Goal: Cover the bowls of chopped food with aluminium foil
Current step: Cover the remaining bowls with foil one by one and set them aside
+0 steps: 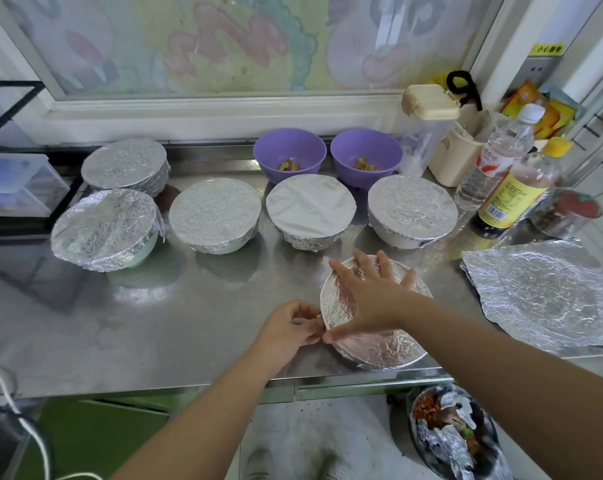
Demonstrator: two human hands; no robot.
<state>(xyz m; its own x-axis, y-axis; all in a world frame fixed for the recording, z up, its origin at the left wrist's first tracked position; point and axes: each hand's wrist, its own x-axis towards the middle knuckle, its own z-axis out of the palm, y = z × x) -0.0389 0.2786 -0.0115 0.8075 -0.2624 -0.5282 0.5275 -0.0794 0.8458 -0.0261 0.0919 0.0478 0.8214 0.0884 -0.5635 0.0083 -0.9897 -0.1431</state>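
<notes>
Steel counter (154, 323) below a window, crowded. Near its front edge, right of centre, sits the foil-topped bowl (383, 348) being worked. Step looks like crimping the foil down around the rim.

Right grip (372, 299) lies flat on top, fingers spread and straight, thumb at the near-left rim. It grasps nothing and only presses. Left grip (289, 327) is curled, pinching the foil edge (322, 320) at the bowl's left side.

To do it well, I'd say:
- Press hard enough on top that the sheet can't slide.
- Draw the pinched flap down and snug under the lip, then go round the rim in small folds.
- Pull gently, since thin foil likely tears at creases.
- Push toward the back, because the bowl sits close to the front edge.

Looks: the foil is stretched flat across the top, shiny and finely wrinkled. On the near side its skirt hugs the wall. Contents are hidden.

Behind it stand five covered bowls (215, 216), their foil tucked down the sides. A spare sheet (542, 296) lies crinkled at the right. Two purple bowls (289, 150) at the back are uncovered, with a little chopped food in each.
</notes>
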